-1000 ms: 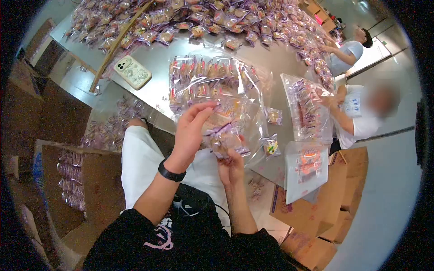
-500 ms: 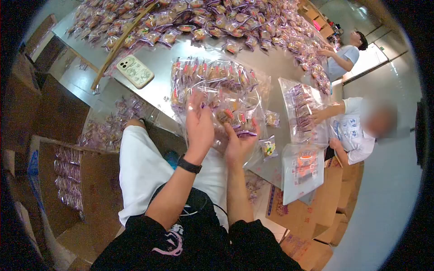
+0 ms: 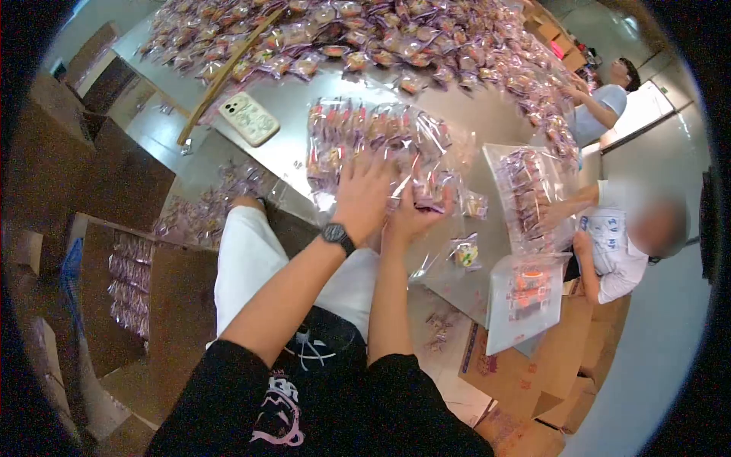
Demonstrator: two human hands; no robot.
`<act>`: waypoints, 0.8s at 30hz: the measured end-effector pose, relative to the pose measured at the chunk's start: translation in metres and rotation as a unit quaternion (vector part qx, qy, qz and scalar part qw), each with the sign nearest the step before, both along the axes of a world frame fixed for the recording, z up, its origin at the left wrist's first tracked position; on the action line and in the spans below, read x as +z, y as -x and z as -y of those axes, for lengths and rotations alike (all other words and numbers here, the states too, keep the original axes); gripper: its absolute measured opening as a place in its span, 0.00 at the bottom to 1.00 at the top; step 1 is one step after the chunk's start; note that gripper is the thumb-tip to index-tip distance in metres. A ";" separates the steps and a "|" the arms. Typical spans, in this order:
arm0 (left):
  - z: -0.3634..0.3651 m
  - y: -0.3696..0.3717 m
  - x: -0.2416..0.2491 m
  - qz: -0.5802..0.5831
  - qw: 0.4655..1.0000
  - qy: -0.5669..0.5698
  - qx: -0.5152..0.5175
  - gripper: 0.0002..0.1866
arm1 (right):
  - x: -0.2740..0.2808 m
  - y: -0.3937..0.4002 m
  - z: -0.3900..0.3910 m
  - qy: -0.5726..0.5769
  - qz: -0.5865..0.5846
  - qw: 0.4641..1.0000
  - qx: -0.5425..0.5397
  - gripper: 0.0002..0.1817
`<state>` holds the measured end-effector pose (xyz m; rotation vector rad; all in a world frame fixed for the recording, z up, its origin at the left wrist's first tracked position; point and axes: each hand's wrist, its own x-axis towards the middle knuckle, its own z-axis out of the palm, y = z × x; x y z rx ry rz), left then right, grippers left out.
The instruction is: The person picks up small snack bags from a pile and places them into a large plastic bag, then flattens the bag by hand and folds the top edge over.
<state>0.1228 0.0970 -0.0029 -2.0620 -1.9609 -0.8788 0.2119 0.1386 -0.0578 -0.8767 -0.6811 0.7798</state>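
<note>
A clear plastic bag (image 3: 381, 126) lies on the metal table, filled with rows of small purple-edged wrapped snacks. My left hand (image 3: 364, 194), with a black watch at the wrist, rests on the bag's near side with fingers stretched out over the packets. At the bag's near right corner, my right hand (image 3: 411, 221) has its thumb and fingers around a wrapped snack (image 3: 431, 206); plastic partly covers these fingers. Two loose wrapped snacks, an upper one (image 3: 476, 206) and a lower one (image 3: 465, 254), lie to the right of the bag.
Wrapped snacks are heaped (image 3: 411, 42) across the far table. A phone (image 3: 249, 119) and a wooden strip (image 3: 228, 72) lie at left. On the right, a co-worker's hand touches another filled bag (image 3: 525, 198), beside flat printed bags (image 3: 525, 297). Cardboard boxes (image 3: 183, 327) stand on both sides.
My left hand has come down from a raised, edge-on pose to lie over the packets. My right hand stays at the bag's near right corner. The whole view has shifted slightly.
</note>
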 end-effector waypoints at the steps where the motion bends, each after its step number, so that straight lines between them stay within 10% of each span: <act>1: -0.011 0.003 -0.008 -0.058 0.998 0.003 0.023 0.30 | 0.014 0.004 0.005 0.016 0.023 1.000 -0.010 0.49; 8: -0.030 0.008 -0.011 -0.027 0.989 0.124 0.078 0.17 | 0.005 0.013 -0.013 -0.036 0.027 0.999 0.005 0.49; 11: -0.017 0.018 0.025 -0.037 0.971 0.233 0.039 0.26 | 0.010 0.012 -0.018 -0.004 0.029 0.999 0.043 0.49; 24: -0.036 0.017 -0.010 -0.046 0.991 0.095 0.085 0.18 | -0.013 -0.014 -0.025 0.018 0.388 0.911 -0.137 0.52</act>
